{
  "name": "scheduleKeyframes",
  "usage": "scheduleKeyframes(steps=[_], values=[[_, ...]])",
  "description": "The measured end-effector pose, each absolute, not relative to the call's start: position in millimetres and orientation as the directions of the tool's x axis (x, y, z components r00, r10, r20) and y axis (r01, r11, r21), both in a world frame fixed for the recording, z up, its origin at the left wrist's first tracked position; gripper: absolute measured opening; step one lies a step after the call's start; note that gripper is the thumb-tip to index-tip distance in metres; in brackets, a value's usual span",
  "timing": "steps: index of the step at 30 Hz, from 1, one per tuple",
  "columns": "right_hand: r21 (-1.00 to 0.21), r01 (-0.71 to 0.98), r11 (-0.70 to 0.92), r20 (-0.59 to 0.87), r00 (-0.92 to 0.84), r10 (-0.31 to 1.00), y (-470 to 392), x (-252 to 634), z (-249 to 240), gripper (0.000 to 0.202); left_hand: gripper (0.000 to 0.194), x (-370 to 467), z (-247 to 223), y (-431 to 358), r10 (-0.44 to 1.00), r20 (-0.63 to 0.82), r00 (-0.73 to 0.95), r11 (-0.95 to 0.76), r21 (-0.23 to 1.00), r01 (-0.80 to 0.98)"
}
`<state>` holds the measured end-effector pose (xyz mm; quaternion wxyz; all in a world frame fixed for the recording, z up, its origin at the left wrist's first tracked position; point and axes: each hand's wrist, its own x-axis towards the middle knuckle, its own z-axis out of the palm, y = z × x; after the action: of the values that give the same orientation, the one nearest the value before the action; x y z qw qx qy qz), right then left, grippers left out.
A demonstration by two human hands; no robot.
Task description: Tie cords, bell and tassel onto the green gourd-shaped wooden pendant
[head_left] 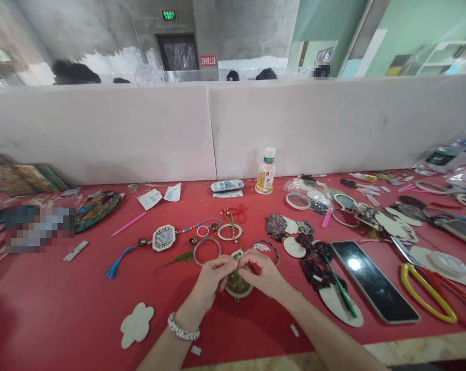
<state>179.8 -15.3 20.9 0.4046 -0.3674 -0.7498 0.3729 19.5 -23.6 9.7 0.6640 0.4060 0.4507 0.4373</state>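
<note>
A round pendant (pixel 238 287) with a green face and pale rim is between my hands at the middle of the red table. My left hand (pixel 212 274), wearing a beaded bracelet (pixel 183 330), pinches at the pendant's upper left edge. The fingertips of my right hand (pixel 262 272) are pressed together at its top, close to the left ones. What they pinch is too small to make out. Above the fingers, a thin cord leads to a pale ring (pixel 229 232) and a red knotted cord (pixel 238 210). A larger metal ring (pixel 207 251) lies beside my left hand.
An octagonal pendant (pixel 164 238) with a blue tassel (pixel 118 262) lies left. A flower-shaped piece (pixel 137 325) is at front left. Rightward lie a phone (pixel 375 281), yellow-and-red-handled scissors (pixel 426 293) and dark decorated pieces (pixel 313 273). A bottle (pixel 265 171) stands before the white partition (pixel 140 134).
</note>
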Motion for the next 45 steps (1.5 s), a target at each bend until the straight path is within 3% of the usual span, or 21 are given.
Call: scheduleKeyframes(steps=[20, 45], values=[[-0.853, 0.241, 0.463, 0.384, -0.312, 0.869, -17.3, 174.0, 21.3, 0.006, 0.028, 19.8, 9.4, -23.0, 0.958, -0.22, 0.181, 0.248, 0.957, -0.15], [-0.918, 0.13, 0.374, 0.3, -0.39, 0.87, -11.2, 179.9, 12.0, 0.009, 0.031, 19.5, 6.4, -22.7, 0.954, -0.229, 0.193, 0.253, 0.96, -0.115]])
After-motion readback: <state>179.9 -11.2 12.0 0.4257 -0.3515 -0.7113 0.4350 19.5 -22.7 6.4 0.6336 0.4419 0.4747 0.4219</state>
